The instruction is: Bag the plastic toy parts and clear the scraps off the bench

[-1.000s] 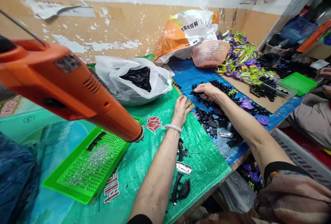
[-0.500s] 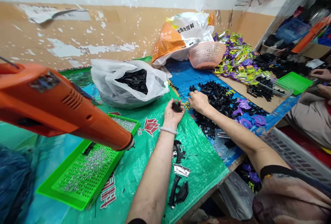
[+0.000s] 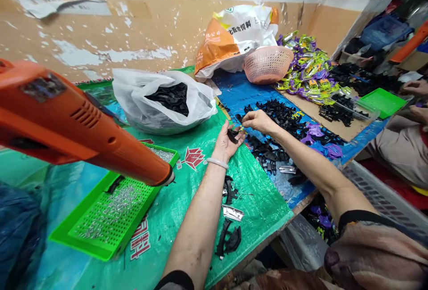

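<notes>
My left hand [image 3: 222, 145] is palm up above the green sheet, its fingers partly curled round a small black plastic part [image 3: 232, 136]. Close beside it, my right hand [image 3: 260, 122] is closed in a pinch at the edge of a heap of black plastic parts [image 3: 281, 113]. What its fingertips hold, if anything, I cannot make out. Near my left forearm lie a silvery piece [image 3: 233, 213], a curved black part [image 3: 229, 238] and another black part [image 3: 228, 190].
An orange electric screwdriver [image 3: 117, 142] hangs at left over a green tray [image 3: 96, 252] of screws. Behind are a white plastic bag [image 3: 133, 116] of black parts and a pink basket [image 3: 267, 64]. Purple-and-green pieces [image 3: 307, 67] are piled at back right. Another person's hands [image 3: 416, 89] show at far right.
My right hand has drawn slightly left and down, closer to my left hand. My left hand has turned a little, its fingers reaching further right, with the black part still in it.
</notes>
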Available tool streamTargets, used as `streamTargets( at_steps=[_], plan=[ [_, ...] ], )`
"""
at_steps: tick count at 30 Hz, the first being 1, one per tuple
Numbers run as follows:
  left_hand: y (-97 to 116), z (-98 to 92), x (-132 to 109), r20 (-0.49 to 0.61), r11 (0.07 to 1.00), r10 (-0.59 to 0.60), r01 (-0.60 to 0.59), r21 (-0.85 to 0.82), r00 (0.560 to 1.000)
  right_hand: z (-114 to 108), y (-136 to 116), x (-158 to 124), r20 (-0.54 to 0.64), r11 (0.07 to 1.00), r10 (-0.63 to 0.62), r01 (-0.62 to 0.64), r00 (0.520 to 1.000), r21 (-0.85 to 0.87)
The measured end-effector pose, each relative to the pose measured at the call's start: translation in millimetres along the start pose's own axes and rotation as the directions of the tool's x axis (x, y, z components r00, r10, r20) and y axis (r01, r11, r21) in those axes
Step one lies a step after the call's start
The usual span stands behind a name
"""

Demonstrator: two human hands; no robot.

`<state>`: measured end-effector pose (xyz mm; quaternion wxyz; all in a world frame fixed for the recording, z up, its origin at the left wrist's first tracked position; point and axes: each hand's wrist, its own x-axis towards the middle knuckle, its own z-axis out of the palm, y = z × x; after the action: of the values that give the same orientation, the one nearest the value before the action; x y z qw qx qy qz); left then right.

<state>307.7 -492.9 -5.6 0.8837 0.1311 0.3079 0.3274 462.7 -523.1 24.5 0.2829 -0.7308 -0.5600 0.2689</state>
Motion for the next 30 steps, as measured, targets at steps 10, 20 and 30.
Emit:
streamTargets(
  at_steps=[10,20,30],
  plan=[
    [-1,-2.2,5,-0.055,0.999,-0.021,0.023,0.040,0.998,-37,42,-31,0.172,0.651,-0.087,0.186,0.981,-0.736],
    [-9,1.4,0,0.029,0.992,0.019,-0.022,0.126,0.999,-36,50,-24,-0.120,0.934,-0.190,0.142,0.974,-0.328],
    [-11,5.0,-11,0.182,0.987,-0.084,0.058,0.148,0.980,-14,3,-69,-0.020,0.951,-0.153,0.153,0.988,0.267]
  ],
)
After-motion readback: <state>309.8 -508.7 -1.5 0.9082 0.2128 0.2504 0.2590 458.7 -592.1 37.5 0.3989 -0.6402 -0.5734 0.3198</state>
